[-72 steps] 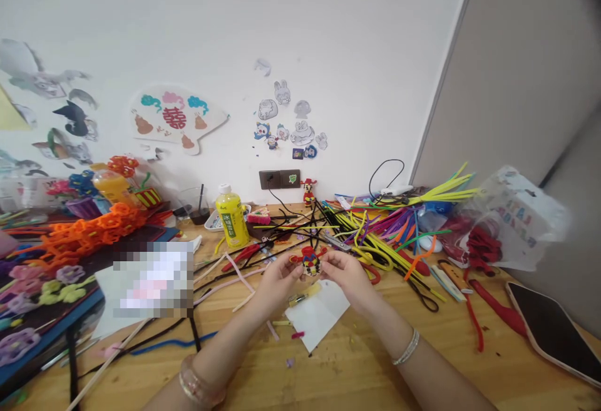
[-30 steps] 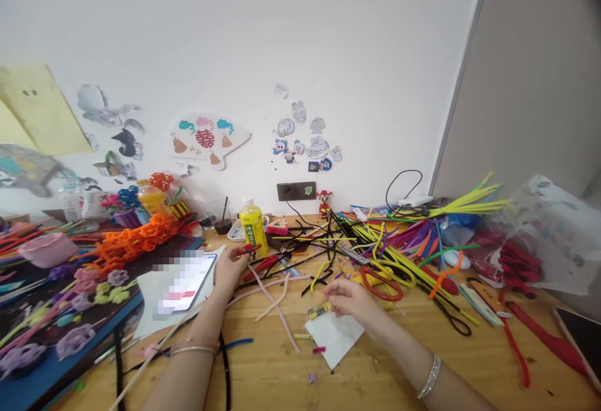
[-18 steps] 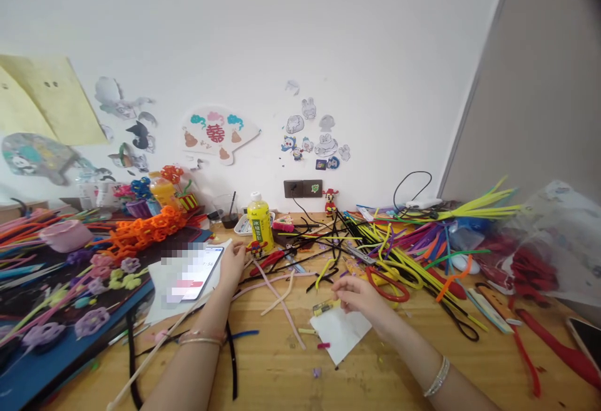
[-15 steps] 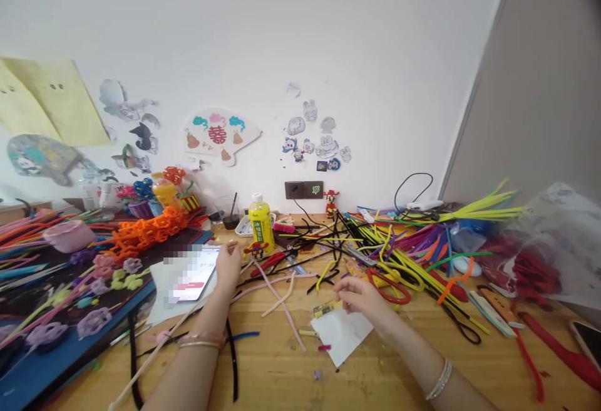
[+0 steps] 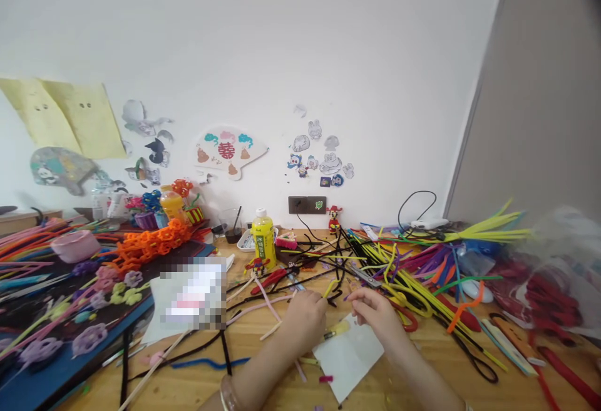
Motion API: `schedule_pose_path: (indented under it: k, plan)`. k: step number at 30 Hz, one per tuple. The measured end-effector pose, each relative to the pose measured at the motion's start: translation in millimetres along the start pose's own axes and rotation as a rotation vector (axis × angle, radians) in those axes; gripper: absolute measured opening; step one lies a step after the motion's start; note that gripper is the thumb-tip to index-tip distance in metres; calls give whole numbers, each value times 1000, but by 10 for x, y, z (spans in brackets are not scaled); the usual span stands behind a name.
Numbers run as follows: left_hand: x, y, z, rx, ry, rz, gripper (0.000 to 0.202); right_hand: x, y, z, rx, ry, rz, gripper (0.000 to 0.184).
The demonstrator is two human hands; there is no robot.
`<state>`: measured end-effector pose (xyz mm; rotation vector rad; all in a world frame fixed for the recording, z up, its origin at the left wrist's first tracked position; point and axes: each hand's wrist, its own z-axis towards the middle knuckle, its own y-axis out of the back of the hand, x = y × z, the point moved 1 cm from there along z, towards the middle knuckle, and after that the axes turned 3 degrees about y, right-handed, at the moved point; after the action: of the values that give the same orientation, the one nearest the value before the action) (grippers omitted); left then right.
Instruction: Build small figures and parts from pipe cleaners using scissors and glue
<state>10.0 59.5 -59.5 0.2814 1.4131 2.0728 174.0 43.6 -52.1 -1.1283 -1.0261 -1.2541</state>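
My left hand point(image 5: 306, 317) is curled over the wooden table point(image 5: 263, 392), its fingertips closed at the lower end of a short yellow pipe cleaner point(image 5: 330, 286). My right hand point(image 5: 377, 314) is just to the right of it, thumb and fingers pinched together; what they pinch is too small to name. Below and between the hands, a small yellow tube point(image 5: 336, 331) lies on a white sheet of paper point(image 5: 350, 358). A small red pipe-cleaner figure point(image 5: 256, 265) stands on the table by a yellow bottle point(image 5: 263, 240), apart from both hands.
Behind and to the right of the hands is a tangle of coloured pipe cleaners point(image 5: 413, 267). A phone point(image 5: 192, 292) lies left of the hands on paper. Orange and purple pipe-cleaner flowers cover a dark board point(image 5: 70, 311) at the left. Red-handled pliers point(image 5: 268, 278) lie near the bottle.
My left hand set the red figure down by the yellow bottle, then came back from the phone to the middle beside my right hand. The view has tilted up slightly.
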Motion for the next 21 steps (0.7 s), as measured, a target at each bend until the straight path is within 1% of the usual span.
schedule_pose_path:
  k: [5,10,14,19,21]
  plan:
    - [119,22,22,52,68,77,25,36,20,7,-62,22,-7,12]
    - [126,33,44,76,139,92,26,-64,86,83,-93,77,12,13]
    - [141,29,56,100,150,92,26,-119,123,116,-125,80,-3,12]
    - [159,45,63,147,154,80,26,-37,82,58,-130,117,-51,10]
    - [162,47,62,161,160,71,25,-3,70,38,-132,112,-70,10]
